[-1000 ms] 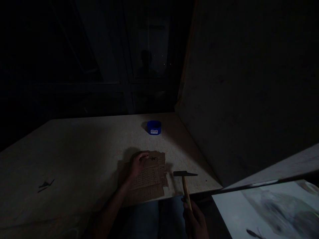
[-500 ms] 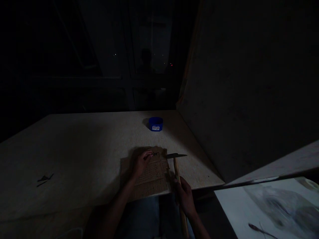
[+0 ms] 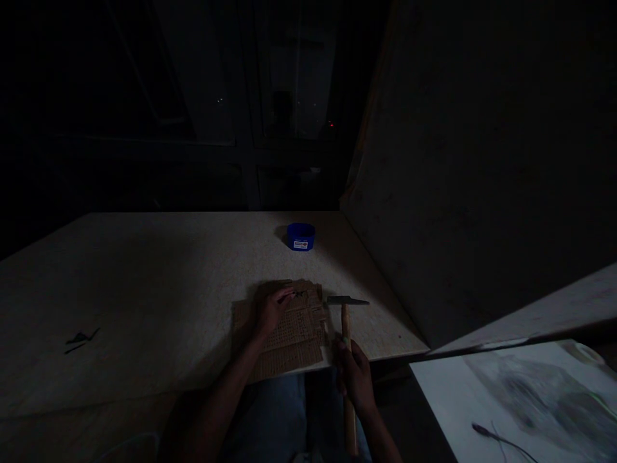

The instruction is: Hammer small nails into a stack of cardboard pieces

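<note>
The scene is very dark. My left hand rests on a brown cardboard piece covered with rows of small marks, its fingers pinched on something small and dark near the far edge. My right hand is closed round the wooden handle of a hammer. The hammer's dark metal head hovers just right of the cardboard, over the pale table.
A small round blue tub stands further back on the table. A few dark slivers lie at the far left. A large upright board walls the right side. A white sheet with a grey drawing lies at lower right.
My right hand has brought the hammer in from the table's right edge towards the cardboard, gripping higher up the handle. My left hand stays pinched on the cardboard.
</note>
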Motion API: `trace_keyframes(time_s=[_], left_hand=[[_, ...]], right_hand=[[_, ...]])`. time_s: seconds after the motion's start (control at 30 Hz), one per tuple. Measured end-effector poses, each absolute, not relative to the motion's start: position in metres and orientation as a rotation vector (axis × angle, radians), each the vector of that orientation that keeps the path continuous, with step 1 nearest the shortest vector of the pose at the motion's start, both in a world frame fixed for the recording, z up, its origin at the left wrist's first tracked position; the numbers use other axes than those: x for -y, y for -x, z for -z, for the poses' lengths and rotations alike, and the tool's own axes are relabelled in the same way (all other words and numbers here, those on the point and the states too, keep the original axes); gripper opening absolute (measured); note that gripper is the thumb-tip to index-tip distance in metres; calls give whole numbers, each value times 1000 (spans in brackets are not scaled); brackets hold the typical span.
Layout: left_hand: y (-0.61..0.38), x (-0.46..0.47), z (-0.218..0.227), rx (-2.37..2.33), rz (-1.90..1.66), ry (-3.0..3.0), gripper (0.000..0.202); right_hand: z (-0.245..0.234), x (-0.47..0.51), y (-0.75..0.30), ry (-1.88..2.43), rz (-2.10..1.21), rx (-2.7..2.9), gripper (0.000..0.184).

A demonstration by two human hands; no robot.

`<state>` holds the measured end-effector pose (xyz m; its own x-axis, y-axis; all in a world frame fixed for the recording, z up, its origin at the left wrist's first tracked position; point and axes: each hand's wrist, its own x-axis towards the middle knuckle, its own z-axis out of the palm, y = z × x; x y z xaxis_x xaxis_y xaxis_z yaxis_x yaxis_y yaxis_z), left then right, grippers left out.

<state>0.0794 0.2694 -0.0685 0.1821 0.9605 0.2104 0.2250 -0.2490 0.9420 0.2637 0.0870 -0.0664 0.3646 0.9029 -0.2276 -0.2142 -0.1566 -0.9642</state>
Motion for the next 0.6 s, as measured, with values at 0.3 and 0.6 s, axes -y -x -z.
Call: trace_keyframes(time_s=[0.3,0.6], left_hand=[[-78,-268,68,-1163,-1120,-1680,20],[-79,-269,69,-1189,-1125,-1770,18]], right_hand=[[68,-84,-266,1387,-1142,710,49],[64,-86,-264,1391,-1138,709,50]])
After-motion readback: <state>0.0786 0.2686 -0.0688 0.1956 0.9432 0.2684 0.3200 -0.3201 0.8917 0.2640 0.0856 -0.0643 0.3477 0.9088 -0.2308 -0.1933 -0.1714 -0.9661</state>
